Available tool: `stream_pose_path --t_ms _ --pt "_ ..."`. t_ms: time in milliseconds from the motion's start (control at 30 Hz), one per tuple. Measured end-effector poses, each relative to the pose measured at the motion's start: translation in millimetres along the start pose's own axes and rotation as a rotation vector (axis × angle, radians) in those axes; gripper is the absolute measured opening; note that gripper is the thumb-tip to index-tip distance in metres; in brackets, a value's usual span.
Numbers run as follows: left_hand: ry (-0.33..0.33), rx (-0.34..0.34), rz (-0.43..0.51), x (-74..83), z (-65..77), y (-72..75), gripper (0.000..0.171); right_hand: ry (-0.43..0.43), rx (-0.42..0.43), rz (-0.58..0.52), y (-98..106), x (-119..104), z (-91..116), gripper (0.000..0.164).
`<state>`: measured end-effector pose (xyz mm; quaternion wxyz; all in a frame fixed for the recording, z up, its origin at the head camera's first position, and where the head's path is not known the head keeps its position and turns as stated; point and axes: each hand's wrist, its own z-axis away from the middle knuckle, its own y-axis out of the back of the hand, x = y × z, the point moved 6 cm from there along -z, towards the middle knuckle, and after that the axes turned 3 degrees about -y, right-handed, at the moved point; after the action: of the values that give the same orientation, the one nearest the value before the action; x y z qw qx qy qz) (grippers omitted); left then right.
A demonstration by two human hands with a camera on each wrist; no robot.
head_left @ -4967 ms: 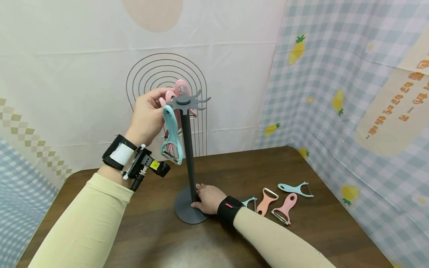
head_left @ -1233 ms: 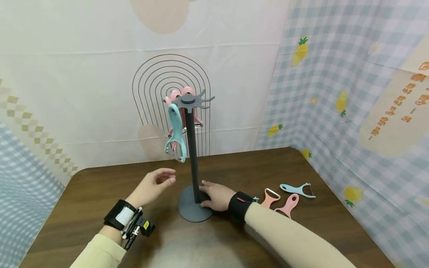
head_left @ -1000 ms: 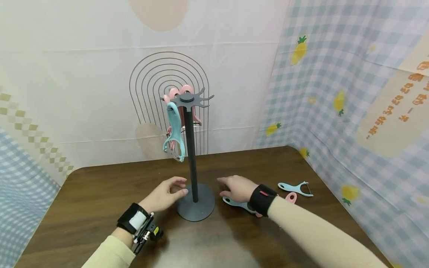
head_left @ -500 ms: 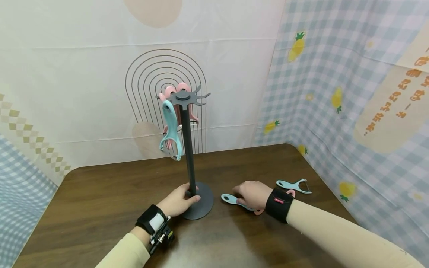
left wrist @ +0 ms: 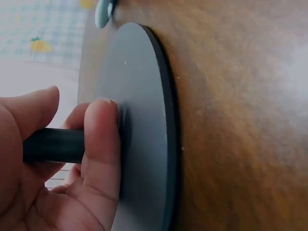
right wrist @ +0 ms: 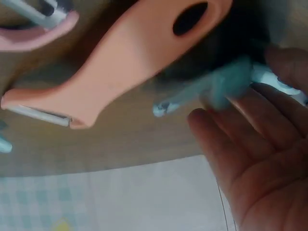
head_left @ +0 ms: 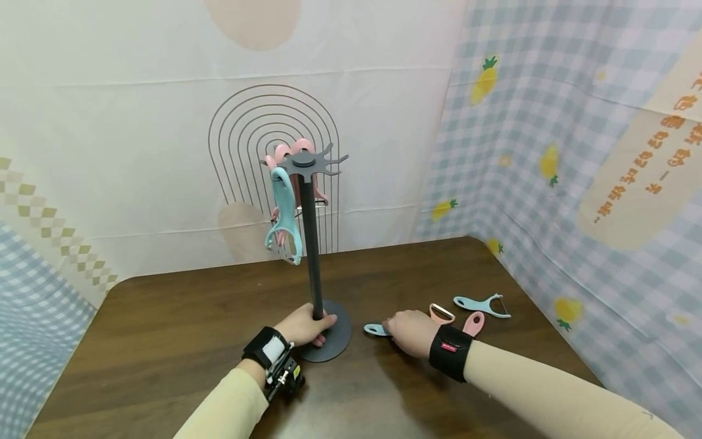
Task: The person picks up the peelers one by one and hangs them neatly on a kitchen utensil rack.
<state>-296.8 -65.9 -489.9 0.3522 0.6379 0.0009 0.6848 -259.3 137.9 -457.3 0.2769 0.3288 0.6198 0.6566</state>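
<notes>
On the worktop (head_left: 175, 341), the left hand (head_left: 301, 325) had its fingers curled round the grey stand post (head_left: 311, 250); the right hand's (head_left: 414, 332) fingers pinched a light-blue peeler (head_left: 376, 330) beside the orange peeler (right wrist: 125, 57).

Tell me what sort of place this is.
Probably a staged tabletop work corner: a wood-grain table screened off by creased, pineapple-print gingham cloth, with a dark grey hook stand where a light-blue Y-peeler hangs.
</notes>
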Motion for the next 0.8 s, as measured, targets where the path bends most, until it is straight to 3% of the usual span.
stream_pose_path --t_ms 200,433,800 --pt "0.071 0.025 -0.018 2.6 -1.8 -2.0 0.033 0.037 0.072 0.124 -5.9 -6.0 -1.2 0.008" --pt "0.101 0.047 -0.016 0.3 -6.3 -3.1 0.036 0.031 0.156 0.119 -2.3 -7.6 -2.7 0.014" --pt "0.024 0.043 -0.033 -6.6 -10.6 -4.7 0.026 0.024 0.101 0.065 -5.5 -3.0 -4.1 0.014"
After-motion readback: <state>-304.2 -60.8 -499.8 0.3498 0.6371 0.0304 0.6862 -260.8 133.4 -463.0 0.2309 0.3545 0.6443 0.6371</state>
